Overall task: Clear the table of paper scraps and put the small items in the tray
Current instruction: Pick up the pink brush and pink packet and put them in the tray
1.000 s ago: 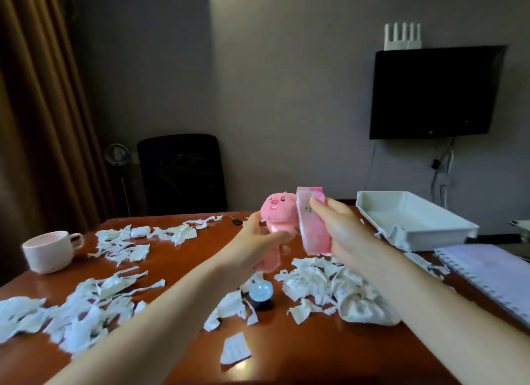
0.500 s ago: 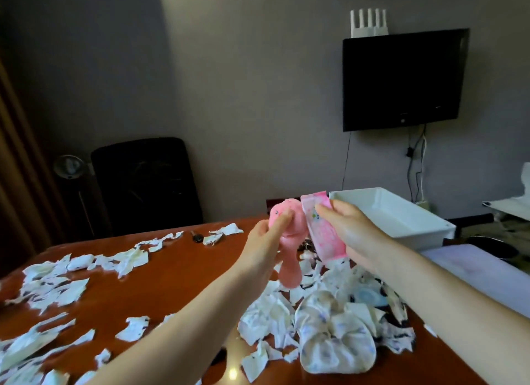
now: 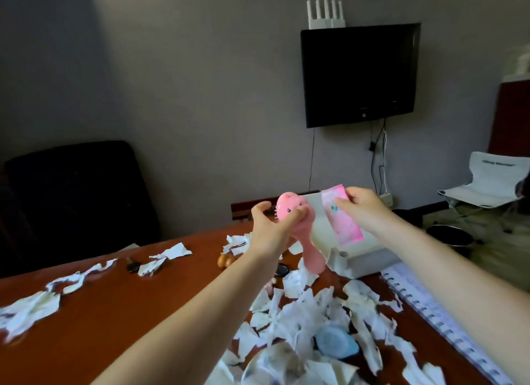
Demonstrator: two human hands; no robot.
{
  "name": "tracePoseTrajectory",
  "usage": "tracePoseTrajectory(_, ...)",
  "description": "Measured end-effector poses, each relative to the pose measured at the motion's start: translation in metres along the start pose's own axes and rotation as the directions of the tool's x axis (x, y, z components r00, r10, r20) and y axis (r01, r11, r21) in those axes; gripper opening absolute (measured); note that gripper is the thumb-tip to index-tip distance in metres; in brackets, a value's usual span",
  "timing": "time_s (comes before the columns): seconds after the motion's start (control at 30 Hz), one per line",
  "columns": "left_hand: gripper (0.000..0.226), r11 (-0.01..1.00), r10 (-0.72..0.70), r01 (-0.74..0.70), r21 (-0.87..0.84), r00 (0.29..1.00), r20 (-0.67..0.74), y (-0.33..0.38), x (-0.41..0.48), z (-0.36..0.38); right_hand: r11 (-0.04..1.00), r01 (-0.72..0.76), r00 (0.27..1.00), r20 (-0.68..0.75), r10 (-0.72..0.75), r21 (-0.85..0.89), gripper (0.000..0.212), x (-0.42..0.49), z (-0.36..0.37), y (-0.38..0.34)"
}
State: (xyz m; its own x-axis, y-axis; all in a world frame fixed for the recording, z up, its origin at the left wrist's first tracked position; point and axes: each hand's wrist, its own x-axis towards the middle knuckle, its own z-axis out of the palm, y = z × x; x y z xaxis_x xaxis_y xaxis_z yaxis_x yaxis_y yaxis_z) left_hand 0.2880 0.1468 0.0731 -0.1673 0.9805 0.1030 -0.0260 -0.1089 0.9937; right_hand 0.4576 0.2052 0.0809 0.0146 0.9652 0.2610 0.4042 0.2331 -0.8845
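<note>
Over the far right of the table [image 3: 114,313], both hands hang above the white tray [image 3: 372,260], each clamped on a small item and a little apart from the other. The left hand [image 3: 269,229] grips a pink brush [image 3: 298,227] round its head, handle hanging down; the right hand [image 3: 361,209] pinches a pink packet [image 3: 341,221] by its top end, so it dangles tilted. By my reading the step in hand is the drop-off of small items. The next move calls for lowering both over the tray's hollow and letting go, handle and packet clear of the rim. Paper scraps [image 3: 301,307] lie thick on the near right and in patches to the left, so that part looks barely begun. A blue item [image 3: 335,341] sits half buried among them, and a key [image 3: 132,267], a brown thing [image 3: 225,260] and a dark round thing [image 3: 282,269] lie farther off — too small to name surely. The tray's inside is mostly hidden behind the hands; whether anything lies in it I cannot tell. A notebook [image 3: 430,307] runs off the right edge.
</note>
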Motion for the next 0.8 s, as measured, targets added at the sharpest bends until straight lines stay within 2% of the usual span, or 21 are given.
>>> tracePoseTrajectory(0.07, 0.067, 0.999, 0.014, -0.014, -0.033, 1.0, 0.02, 0.001, 0.012, 0.01, 1.0, -0.014, 1.0, -0.012, 0.014, -0.016, 0.022, 0.013, -0.006, 0.011)
tracePoseTrajectory(0.2, 0.04, 0.997, 0.054, -0.054, -0.055, 0.998, 0.011, -0.005, 0.043, 0.025, 0.994, -0.025, 1.0, -0.005, 0.024, -0.111, 0.016, 0.034, -0.011, 0.036)
tracePoseTrajectory(0.33, 0.04, 0.998, 0.056, -0.057, -0.035, 0.998, -0.028, -0.019, 0.071, 0.04, 0.97, -0.018, 1.0, -0.001, 0.018, -0.242, 0.02, 0.046, -0.007, 0.062)
tracePoseTrajectory(0.47, 0.044, 0.999, -0.053, 0.053, -0.005, 0.998, -0.031, -0.04, 0.089, 0.058, 0.95, 0.001, 1.0, 0.019, 0.005, -0.313, 0.016, 0.05, -0.003, 0.078)
tracePoseTrajectory(0.63, 0.052, 0.968, -0.21, 0.196, 0.156, 0.975, 0.076, -0.055, 0.099, 0.075, 0.947, -0.007, 1.0, 0.001, 0.008, -0.32, 0.02, 0.054, -0.001, 0.088)
tracePoseTrajectory(0.8, 0.069, 0.871, -0.184, 0.116, 0.477, 0.978, 0.099, -0.069, 0.1, 0.086, 0.91, -0.025, 0.998, 0.048, 0.049, -0.415, 0.026, 0.053, 0.005, 0.088)
